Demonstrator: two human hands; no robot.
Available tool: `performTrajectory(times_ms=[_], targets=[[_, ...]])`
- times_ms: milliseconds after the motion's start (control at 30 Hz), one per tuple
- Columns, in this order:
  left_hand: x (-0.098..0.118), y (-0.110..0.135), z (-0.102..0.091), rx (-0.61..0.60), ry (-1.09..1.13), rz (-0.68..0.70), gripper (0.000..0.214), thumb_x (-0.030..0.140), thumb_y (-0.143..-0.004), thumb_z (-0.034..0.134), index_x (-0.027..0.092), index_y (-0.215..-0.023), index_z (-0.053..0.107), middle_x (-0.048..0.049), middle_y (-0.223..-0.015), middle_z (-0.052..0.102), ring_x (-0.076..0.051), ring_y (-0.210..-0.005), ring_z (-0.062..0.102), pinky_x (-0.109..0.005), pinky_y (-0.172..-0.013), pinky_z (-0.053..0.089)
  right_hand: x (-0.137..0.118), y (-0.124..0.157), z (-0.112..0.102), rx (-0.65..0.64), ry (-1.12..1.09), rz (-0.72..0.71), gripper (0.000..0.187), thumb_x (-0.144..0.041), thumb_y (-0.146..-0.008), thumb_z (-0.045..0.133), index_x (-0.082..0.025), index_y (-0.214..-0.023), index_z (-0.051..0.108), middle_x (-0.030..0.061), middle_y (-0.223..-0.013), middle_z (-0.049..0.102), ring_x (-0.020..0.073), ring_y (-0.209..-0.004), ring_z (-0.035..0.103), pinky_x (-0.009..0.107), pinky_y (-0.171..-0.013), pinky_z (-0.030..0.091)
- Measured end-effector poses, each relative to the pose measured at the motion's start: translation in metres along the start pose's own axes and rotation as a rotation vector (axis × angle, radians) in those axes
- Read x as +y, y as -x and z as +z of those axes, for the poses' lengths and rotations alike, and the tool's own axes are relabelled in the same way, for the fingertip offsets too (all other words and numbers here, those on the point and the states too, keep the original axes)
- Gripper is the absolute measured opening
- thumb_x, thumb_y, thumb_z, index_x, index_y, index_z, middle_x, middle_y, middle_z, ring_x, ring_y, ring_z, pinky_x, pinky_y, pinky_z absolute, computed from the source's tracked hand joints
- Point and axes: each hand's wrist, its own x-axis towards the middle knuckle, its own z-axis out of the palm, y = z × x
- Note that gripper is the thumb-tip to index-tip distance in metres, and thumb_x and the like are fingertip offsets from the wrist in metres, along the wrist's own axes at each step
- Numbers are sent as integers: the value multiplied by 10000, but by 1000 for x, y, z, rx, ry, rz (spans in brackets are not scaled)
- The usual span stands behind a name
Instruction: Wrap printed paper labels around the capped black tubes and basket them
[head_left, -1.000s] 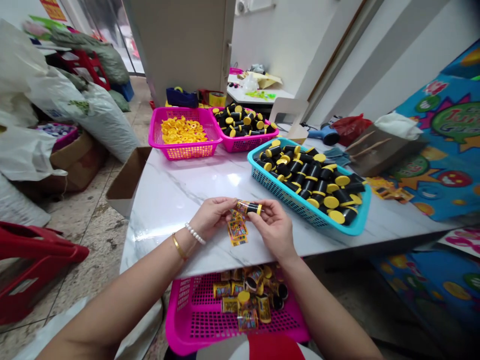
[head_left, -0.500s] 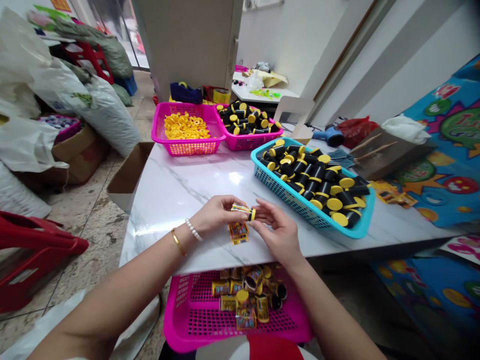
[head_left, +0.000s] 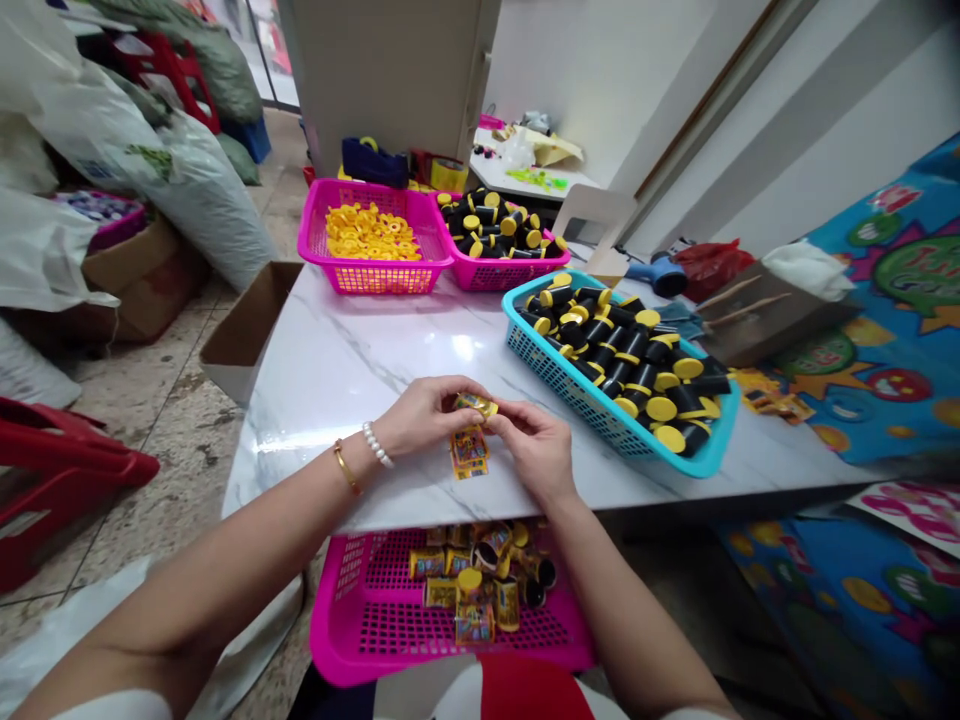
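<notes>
Over the near part of the table, my left hand [head_left: 429, 416] pinches a small canister [head_left: 477, 404] with a yellow printed label around it. My right hand [head_left: 537, 446] is closed at the canister's right end, its thumb and fingertips touching it. Fingers of both hands hide parts of the canister. Flat printed labels [head_left: 469, 456] lie on the white table [head_left: 352, 345] just below my hands. Right of them, a turquoise basket [head_left: 581, 400] holds many black canisters [head_left: 600, 355] with yellow lids. Below the table edge, a pink basket [head_left: 390, 665] contains several labelled canisters [head_left: 508, 603].
At the back stand a pink basket [head_left: 315, 245] of yellow plastic pieces [head_left: 371, 233] and another pink basket [head_left: 510, 272] of black canisters. A tape dispenser [head_left: 375, 163] is behind them. An open cardboard box [head_left: 244, 330] and a red stool [head_left: 67, 480] are at the left.
My right hand has closed its fingers on the canister's right end, where they were spread apart before. The black band near that end no longer shows. The view has shifted slightly.
</notes>
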Motion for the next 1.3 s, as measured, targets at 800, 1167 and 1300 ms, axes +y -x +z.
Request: performTrajectory(times_ms=[800, 1167, 1300], targets=[[-7, -3, 3, -293, 407, -260, 423, 551, -818, 616, 133, -875, 599, -56, -623, 642, -86, -428, 521, -231, -436, 366, 0, 4, -17, -218, -174, -112, 153, -191, -749, 745, -260, -885, 750, 22, -939, 537, 127, -685, 625, 288, -552, 605], [-11, -3, 2, -288, 463, -279, 398, 529, -796, 653, 132, -808, 627, -47, -627, 617, -86, -446, 518, -218, -406, 336, -8, 3, -21, -265, -29, -158, 180, -193, -784, 716, -257, -951, 740, 33, -881, 548, 157, -772, 601, 302, -622, 596], [-8, -2, 2, -337, 508, -281, 354, 488, -793, 677, 136, -795, 643, -21, -587, 591, -74, -403, 471, -217, -377, 296, -11, 4, -23, -224, -65, -233, 148, -173, -789, 705, -276, -888, 741, 23, -848, 519, 149, -733, 586, 282, -570, 574]])
